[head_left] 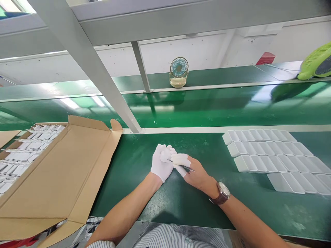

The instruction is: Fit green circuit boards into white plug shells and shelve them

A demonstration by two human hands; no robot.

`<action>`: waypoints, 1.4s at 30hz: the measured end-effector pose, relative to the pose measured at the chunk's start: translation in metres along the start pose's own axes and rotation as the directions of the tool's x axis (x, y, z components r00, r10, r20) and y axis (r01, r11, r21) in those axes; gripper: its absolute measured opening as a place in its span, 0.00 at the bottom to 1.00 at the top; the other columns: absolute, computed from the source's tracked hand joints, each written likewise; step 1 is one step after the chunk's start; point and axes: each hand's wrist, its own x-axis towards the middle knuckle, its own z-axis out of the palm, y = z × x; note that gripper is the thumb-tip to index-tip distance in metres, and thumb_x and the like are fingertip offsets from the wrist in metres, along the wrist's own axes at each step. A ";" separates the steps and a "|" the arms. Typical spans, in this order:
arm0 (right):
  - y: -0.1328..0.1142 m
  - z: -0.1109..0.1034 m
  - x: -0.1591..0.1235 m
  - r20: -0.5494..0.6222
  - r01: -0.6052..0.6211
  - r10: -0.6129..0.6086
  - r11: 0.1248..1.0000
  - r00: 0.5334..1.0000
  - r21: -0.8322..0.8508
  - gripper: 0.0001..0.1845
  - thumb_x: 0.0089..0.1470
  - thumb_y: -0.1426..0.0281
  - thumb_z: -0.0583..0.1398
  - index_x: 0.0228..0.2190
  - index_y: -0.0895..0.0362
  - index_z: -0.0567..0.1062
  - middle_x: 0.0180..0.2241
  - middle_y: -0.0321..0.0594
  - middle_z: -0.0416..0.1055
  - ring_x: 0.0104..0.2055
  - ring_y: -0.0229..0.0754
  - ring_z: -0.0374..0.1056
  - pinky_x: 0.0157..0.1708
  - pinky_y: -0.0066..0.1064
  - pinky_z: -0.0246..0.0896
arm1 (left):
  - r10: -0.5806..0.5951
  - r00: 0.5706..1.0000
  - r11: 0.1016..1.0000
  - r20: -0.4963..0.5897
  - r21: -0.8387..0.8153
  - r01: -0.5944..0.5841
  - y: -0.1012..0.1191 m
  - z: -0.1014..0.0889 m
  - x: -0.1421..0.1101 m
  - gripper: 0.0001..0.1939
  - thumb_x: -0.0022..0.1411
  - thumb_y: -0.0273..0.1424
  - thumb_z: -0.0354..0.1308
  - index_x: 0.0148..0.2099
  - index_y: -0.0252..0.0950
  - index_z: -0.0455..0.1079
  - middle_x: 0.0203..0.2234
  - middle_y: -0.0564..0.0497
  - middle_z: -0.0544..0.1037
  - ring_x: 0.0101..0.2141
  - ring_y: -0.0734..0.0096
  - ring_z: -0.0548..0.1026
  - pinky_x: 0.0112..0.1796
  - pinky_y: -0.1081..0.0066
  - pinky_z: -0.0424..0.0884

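Observation:
In the middle of the green table (pixel 124 196), my left hand (pixel 160 168) wears a white glove and is curled closed around a small white part (pixel 164 155). My right hand (pixel 196 172), with white covers on its fingers, pinches a slim metal tool (pixel 190 169). The tool points left, and its tip meets or nearly meets the white part. Whether it is tweezers or a blade I cannot tell. Both hands are close together, with the right fingertips against or just beside the left fingers.
At left an open cardboard box (pixel 49 168) holds rows of white parts (pixel 23 151). White divided trays (pixel 258 163) stand in rows at right. A grey post (pixel 103 79) slants down behind the hands. A small fan (pixel 179 70) and a green fan (pixel 317 62) sit on the back shelf.

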 end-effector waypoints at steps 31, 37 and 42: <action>0.003 0.001 0.005 0.091 -0.222 0.216 0.973 0.972 0.057 0.14 0.63 0.73 0.62 0.49 0.47 0.79 0.46 0.39 0.79 0.48 0.45 0.75 0.49 0.39 0.74 | 0.099 0.991 0.983 -0.085 0.162 -0.085 -0.008 -0.003 0.002 0.10 0.49 0.24 0.62 0.30 0.37 0.62 0.22 0.57 0.62 0.21 0.76 0.64 0.26 0.72 0.64; -0.002 -0.006 0.008 0.025 -0.295 0.296 0.939 0.955 0.176 0.13 0.61 0.72 0.64 0.47 0.48 0.79 0.47 0.39 0.79 0.48 0.44 0.76 0.51 0.39 0.74 | 0.008 1.000 1.000 -0.009 0.019 -0.007 0.007 0.001 0.004 0.09 0.56 0.34 0.63 0.32 0.36 0.67 0.27 0.50 0.71 0.27 0.69 0.72 0.30 0.68 0.71; 0.014 -0.033 0.011 -0.228 -0.392 0.390 0.919 0.892 0.038 0.13 0.63 0.69 0.62 0.49 0.49 0.78 0.46 0.40 0.79 0.47 0.44 0.76 0.54 0.41 0.73 | -0.059 0.995 0.994 0.081 -0.089 0.066 0.018 -0.004 0.004 0.12 0.60 0.36 0.61 0.29 0.36 0.64 0.38 0.47 0.75 0.32 0.66 0.76 0.29 0.68 0.69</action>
